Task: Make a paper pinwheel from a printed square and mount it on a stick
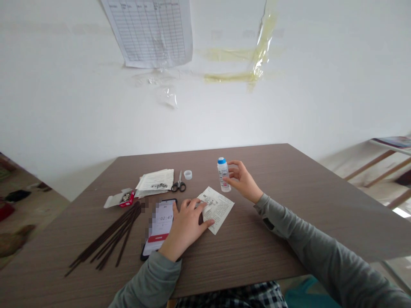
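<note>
A small square of printed paper (221,214) lies on the table with a drawing and lines of text on it. My left hand (189,222) rests over its left edge, fingers spread, between the paper and the phone. Just beyond the paper, my right hand (244,179) has its thumb and fingers round a clear glue bottle (223,171) with a blue top and a printed label. The bottle is nearly upright, leaning slightly; whether its base touches the table is hard to tell. Near the scissors (179,185) sits a translucent white cap (188,174).
Left of my hand lies a phone (159,226) showing a timer. Several dark thin sticks (109,233) fan out beside it. Behind are an open red and white box (126,198) of small metal pieces and a stack of printed papers (156,179). A wall borders the table's back.
</note>
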The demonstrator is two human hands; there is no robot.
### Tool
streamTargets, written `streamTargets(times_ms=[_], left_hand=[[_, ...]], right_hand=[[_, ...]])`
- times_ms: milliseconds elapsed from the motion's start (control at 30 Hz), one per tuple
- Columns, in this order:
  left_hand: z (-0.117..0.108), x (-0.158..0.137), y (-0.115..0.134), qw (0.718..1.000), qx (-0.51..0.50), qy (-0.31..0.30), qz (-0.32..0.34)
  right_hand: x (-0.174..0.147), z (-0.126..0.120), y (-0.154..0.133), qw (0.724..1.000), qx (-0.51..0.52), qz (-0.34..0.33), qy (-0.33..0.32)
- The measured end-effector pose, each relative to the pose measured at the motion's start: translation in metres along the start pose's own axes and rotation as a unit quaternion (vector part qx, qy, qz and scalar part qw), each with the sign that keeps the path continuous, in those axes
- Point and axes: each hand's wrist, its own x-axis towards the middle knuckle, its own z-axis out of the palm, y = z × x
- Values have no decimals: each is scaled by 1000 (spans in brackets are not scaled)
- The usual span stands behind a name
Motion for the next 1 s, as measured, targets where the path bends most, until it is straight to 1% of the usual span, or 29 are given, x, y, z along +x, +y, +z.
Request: streamTargets(times_ms=[167,300,400,600,700,833,1000], left_hand=[[-3,-1,2,1000,5,-13,-2],[-5,-1,4,1000,-2,-10,2],[-2,0,2,1000,-12,-2,6],[8,3,-9,999,-39,8,32],[9,3,-8,999,-35,-9,33],[5,3,-3,998,-27,-40,30],[3,2,-2,998,-19,-50,40]], right_hand=[[-19,1,5,999,-31,-6,8],[-21,2,1,995,-89,-41,-4],[-22,3,-3,993,-107,-58,-7],[-23,2,0,996,-82,-36,17],[-23,-2,4,997,-70,-23,25],[-23,-6,7,998,-59,-23,18],[-25,-4,11,997,-62,-9,40]])
